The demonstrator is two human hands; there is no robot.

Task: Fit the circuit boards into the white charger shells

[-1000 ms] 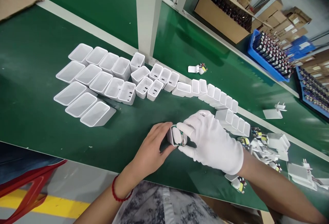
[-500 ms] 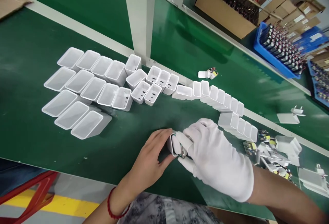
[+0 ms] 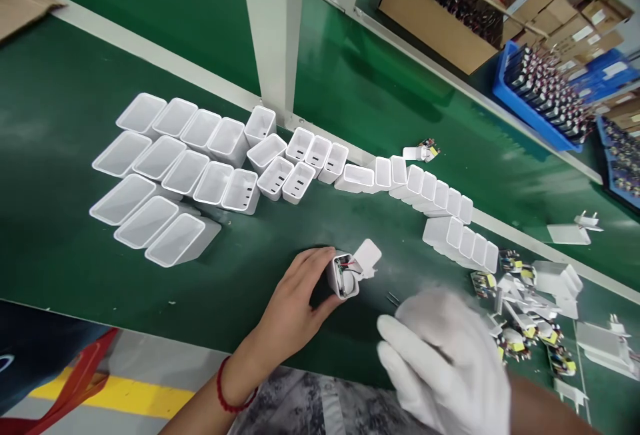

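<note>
My left hand (image 3: 295,302), bare with a red bracelet, grips a small white box (image 3: 344,276) between thumb and fingers. Wires and a circuit board show in the box's open end, and a white lid piece (image 3: 367,256) leans out at its upper right. To the right, my right hand (image 3: 440,355) wears a white glove and is blurred by motion. Two thin metal prongs (image 3: 393,298) stick out beside its upper edge; what they belong to is hidden. The gloved fingers look bent, but their grip is unclear.
Rows of open white boxes (image 3: 187,172) stand at the left and centre. More boxes (image 3: 435,194) line the middle right. Circuit boards and white parts (image 3: 523,302) lie in a pile at the right. A metal post (image 3: 275,35) rises behind the rows.
My right hand has left the small box and moved right and down. The box's open end, wires and lid piece now show. My left hand stays on the box.
</note>
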